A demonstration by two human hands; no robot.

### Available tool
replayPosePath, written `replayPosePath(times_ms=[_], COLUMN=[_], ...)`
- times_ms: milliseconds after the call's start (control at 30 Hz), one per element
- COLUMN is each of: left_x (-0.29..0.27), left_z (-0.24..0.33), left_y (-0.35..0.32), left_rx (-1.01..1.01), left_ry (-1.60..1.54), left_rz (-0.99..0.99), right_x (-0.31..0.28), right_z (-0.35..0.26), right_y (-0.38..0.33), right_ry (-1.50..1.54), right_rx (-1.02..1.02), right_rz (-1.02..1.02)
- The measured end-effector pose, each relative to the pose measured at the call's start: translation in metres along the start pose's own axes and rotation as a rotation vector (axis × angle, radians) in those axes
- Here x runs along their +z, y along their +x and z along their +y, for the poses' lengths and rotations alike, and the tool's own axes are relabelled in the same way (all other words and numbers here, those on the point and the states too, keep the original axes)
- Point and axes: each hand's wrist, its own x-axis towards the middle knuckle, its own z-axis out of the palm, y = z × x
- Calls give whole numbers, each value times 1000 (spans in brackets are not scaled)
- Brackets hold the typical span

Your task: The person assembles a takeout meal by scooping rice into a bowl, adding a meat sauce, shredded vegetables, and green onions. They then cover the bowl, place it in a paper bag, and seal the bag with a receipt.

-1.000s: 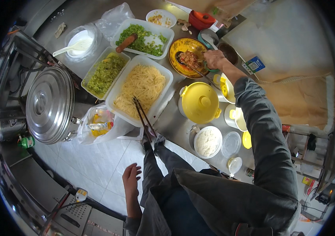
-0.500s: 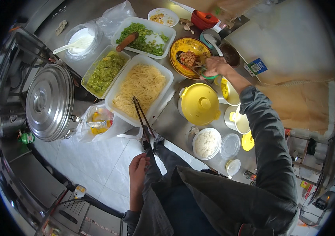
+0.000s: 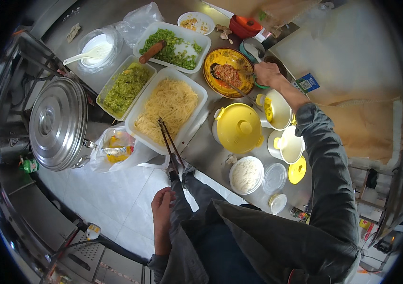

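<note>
Curling beside the right rim of the yellow plate (image 3: pixel 230 52), the right hand (image 3: pixel 267 74) has a grip whose contents cannot be told; a steady wrist should avoid jogging the ladle (image 3: pixel 242 93) resting in the minced mixture (image 3: pixel 228 75). Loose and seemingly empty, the left hand (image 3: pixel 162 204) hangs near the person's leg. Around the plate, the metal desk (image 3: pixel 197 154) carries noodles (image 3: pixel 168 104), chopped greens (image 3: pixel 175 57) and a yellow-lidded pot (image 3: pixel 238 125), with pale floor tiles (image 3: pixel 126 199) below.
</note>
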Motion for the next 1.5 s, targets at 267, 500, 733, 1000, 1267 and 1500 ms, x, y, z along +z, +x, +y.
replayPosePath(times_ms=[267,500,733,1000,1267,1500], left_x=[8,106,302,414,395,392], left_z=[11,87,165,101,161,175], left_y=[1,34,68,132,136,203], left_rx=[-40,281,1213,1424,1280,1201], left_ry=[-10,189,1267,1695,1598,1664], left_rz=[-30,-461,-412,-232,-436,-450], right_x=[10,19,4,2,16,19], right_z=[-33,-43,-5,15,33,55], right_y=[18,25,-2,-7,-7,-20], right_ry=[113,16,92,222,302,324], right_rx=[52,26,104,52,89,133], right_rz=[-195,5,-75,-132,-136,-108])
